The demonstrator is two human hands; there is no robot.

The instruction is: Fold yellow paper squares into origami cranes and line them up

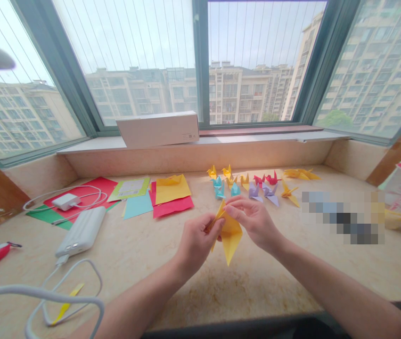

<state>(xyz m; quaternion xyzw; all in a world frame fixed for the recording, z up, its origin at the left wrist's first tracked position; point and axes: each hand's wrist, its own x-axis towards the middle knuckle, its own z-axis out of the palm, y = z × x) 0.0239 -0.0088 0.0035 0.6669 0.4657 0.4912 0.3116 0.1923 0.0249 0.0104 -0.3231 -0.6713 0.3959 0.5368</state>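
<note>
left hand point(196, 240) pinching yellow folded paper point(229, 234) | right hand point(253, 217) gripping its upper edge | paper held above mottled stone counter point(172, 263) (pointed, creased, kite-shaped) | small paper cranes point(253, 184) beyond

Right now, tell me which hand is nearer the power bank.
Left. The left hand is off to the right of the power bank; the right hand is even farther right, beyond it. Both pinch the yellow paper.

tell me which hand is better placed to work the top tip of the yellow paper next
Probably the right hand: its fingertips pinch the top tip of the folded yellow paper, while the left hand grips its side, steadying it.
</note>
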